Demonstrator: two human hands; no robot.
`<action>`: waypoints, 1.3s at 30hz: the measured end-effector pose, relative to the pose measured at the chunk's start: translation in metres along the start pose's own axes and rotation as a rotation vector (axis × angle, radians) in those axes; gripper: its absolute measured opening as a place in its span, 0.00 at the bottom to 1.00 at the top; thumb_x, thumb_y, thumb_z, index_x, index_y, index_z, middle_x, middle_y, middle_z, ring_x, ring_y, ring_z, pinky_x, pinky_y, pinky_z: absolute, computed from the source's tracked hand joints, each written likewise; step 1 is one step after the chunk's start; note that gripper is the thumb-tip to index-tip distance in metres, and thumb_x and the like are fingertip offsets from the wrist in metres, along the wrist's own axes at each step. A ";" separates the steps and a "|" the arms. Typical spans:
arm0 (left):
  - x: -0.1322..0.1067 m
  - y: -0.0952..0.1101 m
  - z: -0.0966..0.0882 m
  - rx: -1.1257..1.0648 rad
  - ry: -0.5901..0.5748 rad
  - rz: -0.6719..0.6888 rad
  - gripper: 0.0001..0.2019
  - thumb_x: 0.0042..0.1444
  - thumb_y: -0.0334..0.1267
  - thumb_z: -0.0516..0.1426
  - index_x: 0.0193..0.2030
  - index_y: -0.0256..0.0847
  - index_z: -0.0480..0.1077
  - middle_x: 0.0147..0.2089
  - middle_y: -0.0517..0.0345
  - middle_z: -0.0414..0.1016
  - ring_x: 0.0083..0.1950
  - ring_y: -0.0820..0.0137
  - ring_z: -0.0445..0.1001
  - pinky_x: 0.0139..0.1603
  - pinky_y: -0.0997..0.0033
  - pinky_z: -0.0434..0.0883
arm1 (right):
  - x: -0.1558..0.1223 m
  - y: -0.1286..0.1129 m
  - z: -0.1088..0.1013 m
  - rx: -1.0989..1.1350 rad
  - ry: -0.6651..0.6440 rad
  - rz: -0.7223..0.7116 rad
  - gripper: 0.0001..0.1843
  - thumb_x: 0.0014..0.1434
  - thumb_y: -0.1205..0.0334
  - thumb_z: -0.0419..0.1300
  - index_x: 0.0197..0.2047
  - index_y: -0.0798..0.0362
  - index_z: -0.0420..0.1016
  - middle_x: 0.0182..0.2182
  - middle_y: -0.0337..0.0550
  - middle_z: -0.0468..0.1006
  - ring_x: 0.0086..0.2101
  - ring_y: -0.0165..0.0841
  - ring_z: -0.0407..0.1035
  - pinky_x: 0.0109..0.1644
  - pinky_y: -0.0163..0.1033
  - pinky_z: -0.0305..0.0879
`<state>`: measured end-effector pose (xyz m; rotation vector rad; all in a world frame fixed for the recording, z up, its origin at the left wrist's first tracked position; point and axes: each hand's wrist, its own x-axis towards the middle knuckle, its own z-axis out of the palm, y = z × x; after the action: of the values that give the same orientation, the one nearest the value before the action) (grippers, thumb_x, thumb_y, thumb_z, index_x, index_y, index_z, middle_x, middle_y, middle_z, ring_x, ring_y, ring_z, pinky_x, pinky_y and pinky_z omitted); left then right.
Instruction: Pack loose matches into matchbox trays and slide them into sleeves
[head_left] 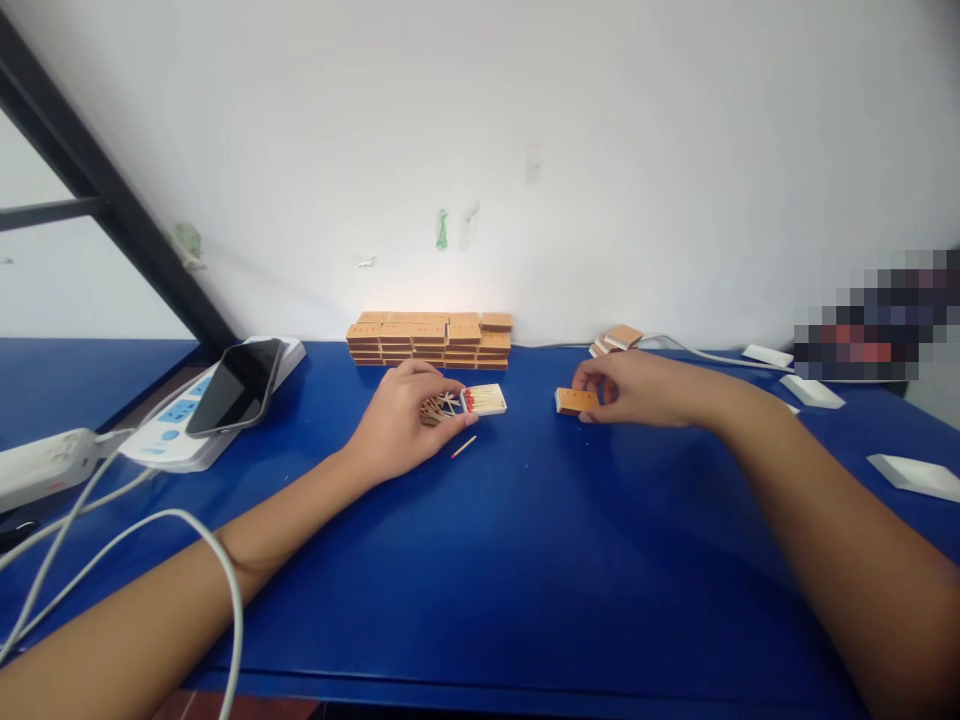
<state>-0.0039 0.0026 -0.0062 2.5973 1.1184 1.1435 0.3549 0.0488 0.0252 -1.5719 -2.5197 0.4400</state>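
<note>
My left hand (pixel 401 420) rests on the blue table (pixel 525 560), fingers curled around a bunch of loose matches (pixel 439 407). Its fingertips touch an open white matchbox tray (pixel 486 399) filled with red-tipped matches. One single match (pixel 463 447) lies on the table just in front of that hand. My right hand (pixel 634 388) is closed on an orange matchbox sleeve (pixel 576 401), which sits low on the table to the right of the tray.
A stacked wall of orange matchboxes (pixel 429 340) stands against the white wall. More boxes (pixel 616 338) and empty white trays (pixel 915 475) lie at the right. A phone (pixel 236 385) rests on a power strip (pixel 176 420) at left, with white cables (pixel 112 530).
</note>
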 end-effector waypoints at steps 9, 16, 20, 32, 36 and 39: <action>0.001 0.002 0.000 -0.014 -0.002 -0.002 0.13 0.64 0.46 0.70 0.50 0.42 0.84 0.46 0.48 0.86 0.52 0.53 0.79 0.54 0.48 0.77 | 0.022 -0.020 0.012 0.085 0.284 -0.071 0.18 0.61 0.51 0.70 0.52 0.51 0.82 0.37 0.46 0.82 0.36 0.41 0.76 0.44 0.46 0.70; 0.001 0.005 -0.002 -0.032 -0.042 0.016 0.13 0.65 0.47 0.69 0.50 0.44 0.83 0.47 0.50 0.86 0.53 0.53 0.79 0.56 0.47 0.76 | 0.066 -0.041 0.021 0.115 0.474 -0.106 0.15 0.63 0.57 0.69 0.51 0.51 0.79 0.44 0.48 0.83 0.41 0.43 0.76 0.48 0.48 0.70; 0.001 0.005 -0.001 -0.026 -0.059 0.019 0.13 0.65 0.47 0.70 0.51 0.44 0.83 0.48 0.50 0.86 0.53 0.53 0.79 0.56 0.47 0.75 | 0.083 -0.046 0.024 0.080 0.495 -0.176 0.11 0.64 0.58 0.69 0.47 0.51 0.79 0.45 0.48 0.80 0.39 0.40 0.74 0.49 0.47 0.69; 0.000 0.002 -0.001 -0.029 -0.055 0.011 0.14 0.65 0.47 0.70 0.51 0.43 0.83 0.48 0.49 0.86 0.54 0.52 0.78 0.57 0.46 0.75 | 0.092 -0.054 0.037 0.272 0.579 -0.239 0.07 0.64 0.59 0.68 0.44 0.52 0.78 0.44 0.48 0.77 0.39 0.38 0.75 0.46 0.46 0.73; 0.000 0.002 -0.001 -0.034 -0.047 0.002 0.14 0.65 0.48 0.70 0.51 0.42 0.83 0.48 0.49 0.86 0.54 0.53 0.78 0.56 0.47 0.75 | 0.076 -0.042 0.020 0.178 0.599 -0.201 0.09 0.67 0.54 0.64 0.44 0.51 0.79 0.44 0.49 0.81 0.39 0.39 0.76 0.45 0.46 0.72; 0.000 0.002 -0.001 -0.023 -0.028 0.002 0.14 0.65 0.47 0.70 0.51 0.41 0.83 0.47 0.49 0.86 0.54 0.53 0.78 0.56 0.49 0.76 | 0.053 -0.003 0.001 0.011 0.612 -0.004 0.11 0.67 0.53 0.61 0.41 0.50 0.81 0.39 0.49 0.85 0.40 0.43 0.78 0.48 0.49 0.72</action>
<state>-0.0033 0.0011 -0.0049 2.5888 1.0908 1.1107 0.3286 0.0948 0.0230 -1.4178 -2.0422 -0.0357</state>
